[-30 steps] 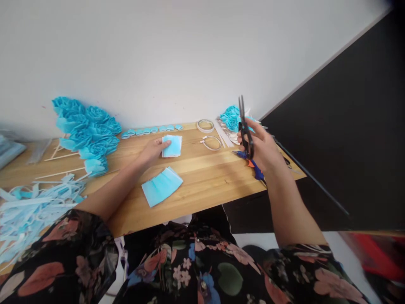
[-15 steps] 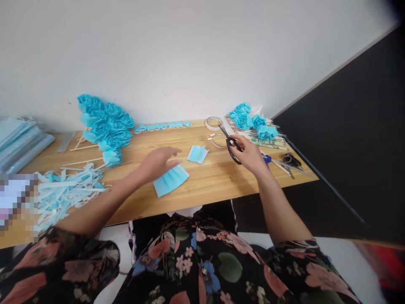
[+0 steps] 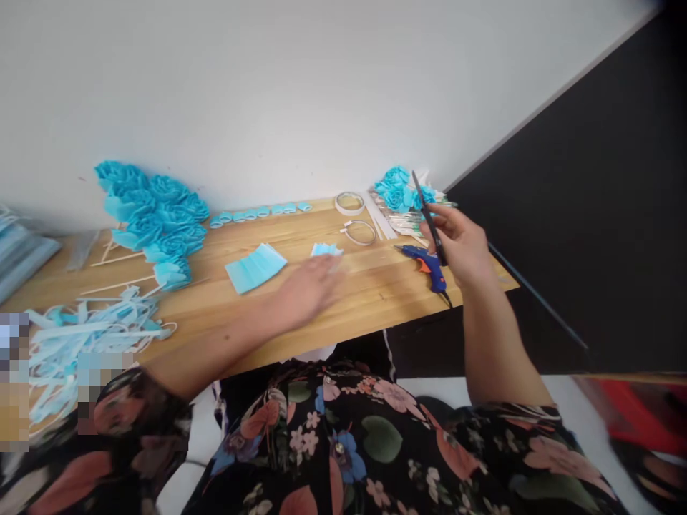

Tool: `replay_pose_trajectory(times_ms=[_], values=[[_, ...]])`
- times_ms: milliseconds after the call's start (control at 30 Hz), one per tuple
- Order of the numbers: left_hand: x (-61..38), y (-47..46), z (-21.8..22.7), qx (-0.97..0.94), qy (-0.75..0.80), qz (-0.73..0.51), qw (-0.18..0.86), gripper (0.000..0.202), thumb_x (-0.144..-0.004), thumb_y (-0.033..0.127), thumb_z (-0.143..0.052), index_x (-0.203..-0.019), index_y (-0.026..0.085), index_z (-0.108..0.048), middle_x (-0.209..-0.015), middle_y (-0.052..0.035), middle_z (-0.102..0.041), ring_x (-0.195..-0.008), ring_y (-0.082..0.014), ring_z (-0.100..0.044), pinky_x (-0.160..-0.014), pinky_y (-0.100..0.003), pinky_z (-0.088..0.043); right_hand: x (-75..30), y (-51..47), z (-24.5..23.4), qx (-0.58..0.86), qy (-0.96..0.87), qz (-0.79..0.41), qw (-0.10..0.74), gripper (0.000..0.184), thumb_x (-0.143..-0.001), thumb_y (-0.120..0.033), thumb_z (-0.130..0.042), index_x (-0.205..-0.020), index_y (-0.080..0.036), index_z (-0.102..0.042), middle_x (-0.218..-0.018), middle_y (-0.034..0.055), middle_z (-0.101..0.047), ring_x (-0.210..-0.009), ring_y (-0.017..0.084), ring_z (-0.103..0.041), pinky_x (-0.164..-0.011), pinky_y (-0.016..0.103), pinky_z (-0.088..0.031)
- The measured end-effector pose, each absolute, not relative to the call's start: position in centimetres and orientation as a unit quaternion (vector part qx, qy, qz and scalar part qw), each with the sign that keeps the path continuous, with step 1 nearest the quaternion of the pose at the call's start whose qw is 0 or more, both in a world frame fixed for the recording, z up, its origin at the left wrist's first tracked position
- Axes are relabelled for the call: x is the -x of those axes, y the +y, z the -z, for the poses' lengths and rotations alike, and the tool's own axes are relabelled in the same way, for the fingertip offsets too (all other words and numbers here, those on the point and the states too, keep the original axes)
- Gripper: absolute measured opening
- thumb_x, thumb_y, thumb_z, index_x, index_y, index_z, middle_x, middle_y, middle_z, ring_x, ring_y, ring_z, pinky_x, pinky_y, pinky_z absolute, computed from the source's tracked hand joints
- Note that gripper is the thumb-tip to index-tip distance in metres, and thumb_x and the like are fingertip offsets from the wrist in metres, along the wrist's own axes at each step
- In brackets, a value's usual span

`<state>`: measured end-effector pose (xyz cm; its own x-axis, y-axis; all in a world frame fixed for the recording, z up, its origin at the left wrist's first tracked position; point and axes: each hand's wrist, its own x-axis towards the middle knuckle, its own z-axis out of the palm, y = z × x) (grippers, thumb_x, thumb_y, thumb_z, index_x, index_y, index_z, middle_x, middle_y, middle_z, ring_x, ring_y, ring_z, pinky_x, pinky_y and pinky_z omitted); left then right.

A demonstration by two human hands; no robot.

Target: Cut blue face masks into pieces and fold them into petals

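My right hand (image 3: pixel 460 245) is closed around black scissors (image 3: pixel 428 212), whose blades point up and away over the table's right end. My left hand (image 3: pixel 310 286) is blurred by motion, palm down with fingers stretched flat over the wooden table (image 3: pixel 376 293); its fingertips reach a small folded light-blue piece (image 3: pixel 325 249). A larger pleated light-blue sheet (image 3: pixel 255 267) lies flat to the left of that hand. A blue glue gun (image 3: pixel 429 265) rests on the table just under my right hand.
Blue paper roses on sticks (image 3: pixel 153 214) lie at the back left and another bunch (image 3: pixel 400 193) at the back right. Two tape rolls (image 3: pixel 350 203) sit near the wall. Pale blue strips (image 3: pixel 80 336) pile up at the left edge.
My right hand lifted the scissors from the table surface to an upright hold. My left hand swept right from the large blue sheet to the small folded piece. The view shifted.
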<state>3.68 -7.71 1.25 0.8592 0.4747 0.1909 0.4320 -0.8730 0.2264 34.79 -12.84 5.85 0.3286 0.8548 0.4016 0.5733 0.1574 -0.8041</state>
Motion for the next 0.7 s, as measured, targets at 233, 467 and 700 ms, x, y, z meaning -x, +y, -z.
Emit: replay_pose_trajectory(times_ms=[233, 467, 700], values=[[-17.0, -8.8, -0.4, -0.931, 0.288, -0.043, 0.219, 0.073, -0.099, 0.047, -0.046, -0.151, -0.003, -0.032, -0.162, -0.0290, -0.022, -0.152, -0.0377, -0.023, -0.125, -0.050, -0.019, -34.9, -15.4, -9.4, 0.634, -0.535, -0.176, 0.531, 0.048, -0.081, -0.049, -0.071, -0.121, -0.024, -0.067, -0.095, 0.0067, -0.070, -0.066, 0.017, -0.067, -0.052, 0.030, -0.054], [-18.4, -19.6, -2.3, -0.912, -0.268, -0.013, 0.310, 0.039, -0.098, 0.043, -0.051, -0.129, 0.024, -0.065, -0.147, -0.0037, -0.057, -0.144, -0.0249, -0.043, -0.122, -0.049, -0.027, -34.3, -13.4, -8.8, 0.641, -0.602, -0.145, 0.454, 0.044, -0.082, -0.044, -0.068, -0.121, -0.024, -0.068, -0.096, 0.0049, -0.072, -0.085, 0.021, -0.068, -0.074, 0.035, -0.056], [-9.7, -15.5, -4.2, -0.939, -0.065, -0.037, 0.335, 0.036, -0.099, 0.041, -0.050, -0.121, 0.021, -0.068, -0.115, -0.0114, -0.075, -0.111, -0.0245, -0.067, -0.120, -0.048, -0.028, -29.5, -8.1, -3.4, 0.709, -0.680, -0.031, 0.185, 0.043, -0.086, -0.041, -0.062, -0.123, -0.020, -0.069, -0.110, 0.0150, -0.071, -0.098, 0.029, -0.066, -0.084, 0.037, -0.049]])
